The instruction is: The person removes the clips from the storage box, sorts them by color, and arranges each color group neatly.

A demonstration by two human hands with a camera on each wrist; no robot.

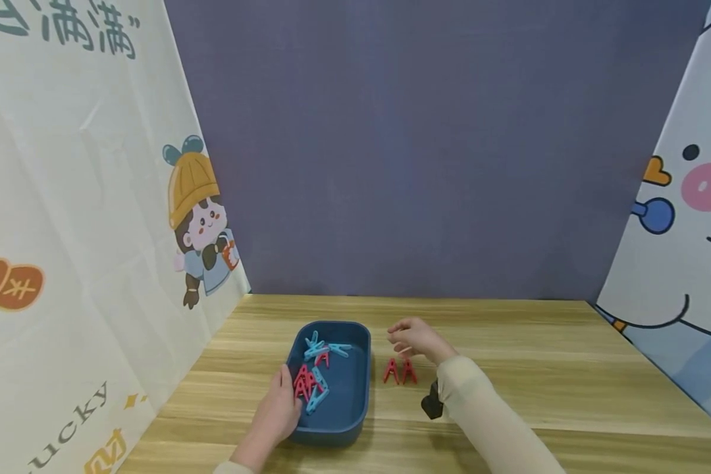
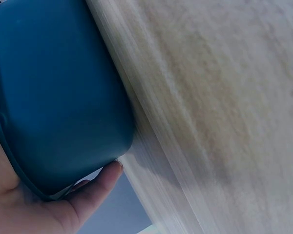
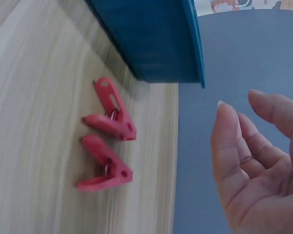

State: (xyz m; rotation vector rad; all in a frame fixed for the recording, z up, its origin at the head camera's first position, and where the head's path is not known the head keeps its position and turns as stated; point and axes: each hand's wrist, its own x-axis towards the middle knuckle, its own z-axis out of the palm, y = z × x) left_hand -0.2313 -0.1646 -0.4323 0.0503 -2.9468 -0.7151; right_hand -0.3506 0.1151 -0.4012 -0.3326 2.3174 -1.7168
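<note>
A dark blue plastic bin [image 1: 367,375] stands on the table. My left hand [image 1: 275,408] grips its left wall at the rim. In the left wrist view the thumb [image 2: 100,190] lies along the bin's outside. Several light blue clothespins [image 1: 318,393] and red clothespins [image 1: 303,383] lie loosely inside, along the left and far parts. Two more red clothespins, a left one [image 1: 391,371] and a right one [image 1: 409,371], are side by side on the table, right of the bin. Above and slightly beyond them hovers my right hand [image 1: 419,339], fingers loosely bent and apart from the thumb, holding nothing.
The wooden table [image 1: 509,368] extends right of the bin. A grey-blue cloth backdrop [image 1: 403,164] rises at the far edge, with printed sheets on both sides. A small black device [image 1: 432,401] sits at the right wrist.
</note>
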